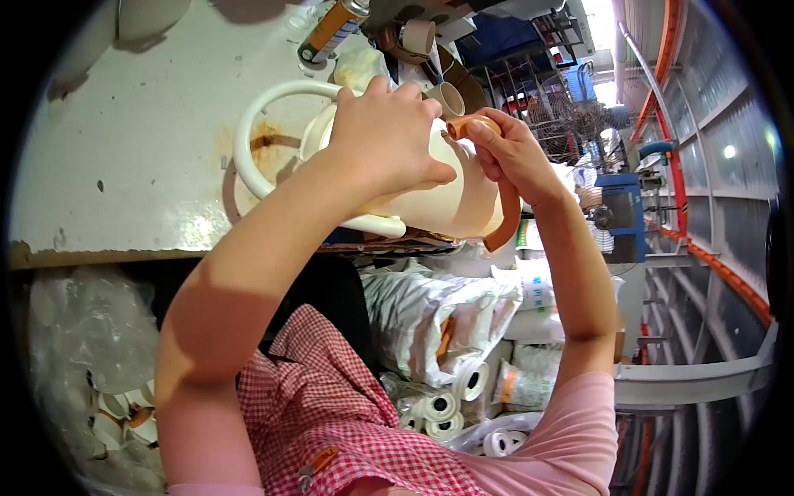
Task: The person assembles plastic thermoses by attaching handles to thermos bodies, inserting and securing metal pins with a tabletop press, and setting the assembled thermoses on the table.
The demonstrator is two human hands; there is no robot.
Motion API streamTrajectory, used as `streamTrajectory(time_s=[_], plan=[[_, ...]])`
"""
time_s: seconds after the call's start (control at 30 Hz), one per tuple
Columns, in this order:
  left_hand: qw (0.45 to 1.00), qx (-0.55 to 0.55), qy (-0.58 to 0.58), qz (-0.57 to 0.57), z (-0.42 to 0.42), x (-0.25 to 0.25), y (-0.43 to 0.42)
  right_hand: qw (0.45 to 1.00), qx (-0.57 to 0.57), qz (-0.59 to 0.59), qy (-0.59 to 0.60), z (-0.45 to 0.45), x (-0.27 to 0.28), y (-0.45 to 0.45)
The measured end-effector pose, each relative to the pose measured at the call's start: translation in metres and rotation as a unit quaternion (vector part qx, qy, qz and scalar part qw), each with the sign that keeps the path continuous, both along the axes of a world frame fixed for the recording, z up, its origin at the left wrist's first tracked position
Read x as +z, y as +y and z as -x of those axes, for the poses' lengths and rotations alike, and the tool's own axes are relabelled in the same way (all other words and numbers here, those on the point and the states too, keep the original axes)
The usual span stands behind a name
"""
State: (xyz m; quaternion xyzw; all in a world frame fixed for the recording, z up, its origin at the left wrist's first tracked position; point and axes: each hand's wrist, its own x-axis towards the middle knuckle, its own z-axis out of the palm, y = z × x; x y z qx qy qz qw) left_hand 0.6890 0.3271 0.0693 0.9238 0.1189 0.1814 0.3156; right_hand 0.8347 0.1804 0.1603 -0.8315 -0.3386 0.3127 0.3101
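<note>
A cream rounded plastic vessel [438, 202] lies tilted at the edge of the workbench. From it a long white curved tube [246, 136] loops out to the left. My left hand [385, 140] is spread over the top of the vessel and grips it, fingers on the far side and thumb on the near side. In my right hand [513, 153] is a brown curved handle [509, 215], pinched near its upper end between thumb and fingers. That open end is close to the vessel's side; whether they touch I cannot tell. The handle's lower end hangs beside the vessel.
The white workbench [157, 165] carries a spray can [332, 31] and a small plastic bag [360, 68] at the back. Cream cups [447, 99] stand behind the vessel. Below are white sacks [430, 310], several white rolls [442, 405] and a clear bag of parts [91, 331]. Fans [566, 120] stand farther off.
</note>
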Motion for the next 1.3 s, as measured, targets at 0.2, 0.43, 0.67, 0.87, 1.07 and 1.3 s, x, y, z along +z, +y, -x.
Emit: streamTrajectory(time_s=[0.2, 0.43, 0.67, 0.87, 1.07, 1.3], plan=[[1.000, -0.002, 0.005, 0.002, 0.002, 0.000, 0.001, 0.998, 0.001, -0.018, -0.067, 0.006, -0.006, -0.001], [1.000, -0.001, 0.014, 0.010, 0.002, 0.001, 0.001, 0.995, 0.027, -0.029, -0.097, 0.009, -0.005, -0.001], [1.000, 0.002, 0.006, 0.007, 0.001, -0.001, -0.001, 0.993, 0.037, -0.025, -0.107, 0.011, -0.006, -0.002], [1.000, 0.007, 0.014, 0.009, 0.002, -0.001, -0.002, 0.988, 0.048, 0.013, -0.143, 0.016, 0.001, 0.003], [1.000, -0.001, 0.014, 0.021, 0.003, 0.002, 0.001, 0.913, 0.157, 0.067, -0.371, 0.033, 0.015, 0.017], [1.000, -0.012, -0.002, 0.009, 0.001, -0.001, 0.001, 0.838, 0.315, 0.063, -0.441, 0.022, 0.022, 0.021]])
